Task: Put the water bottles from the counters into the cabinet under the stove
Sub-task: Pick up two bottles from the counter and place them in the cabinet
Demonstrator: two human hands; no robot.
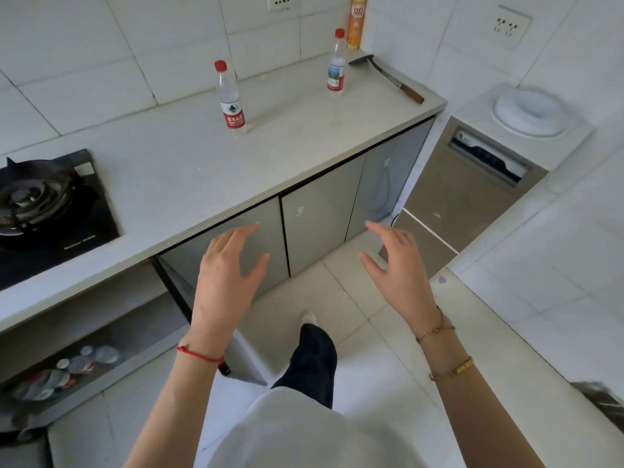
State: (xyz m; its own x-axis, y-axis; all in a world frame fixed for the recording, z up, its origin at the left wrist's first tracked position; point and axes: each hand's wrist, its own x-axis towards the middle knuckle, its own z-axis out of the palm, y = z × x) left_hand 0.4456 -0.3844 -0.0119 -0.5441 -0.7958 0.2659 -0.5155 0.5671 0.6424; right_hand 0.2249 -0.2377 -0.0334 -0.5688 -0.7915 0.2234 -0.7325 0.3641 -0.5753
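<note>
Two clear water bottles with red caps and red labels stand upright on the white counter (189,177): one (231,101) near the middle, the other (336,64) farther back right. The cabinet under the stove (101,319) is open at lower left, with several bottles (72,368) lying inside. My left hand (229,275) and my right hand (395,265) hover in front of the counter's edge, fingers spread and relaxed, holding nothing. Both hands are well short of the two counter bottles.
A black gas stove (47,211) sits at the left of the counter. A yellow bottle (356,23) and a cleaver (388,76) lie at the back right corner. A water dispenser (499,157) stands right of the grey cabinet doors (317,228). A second white counter (553,265) runs along the right.
</note>
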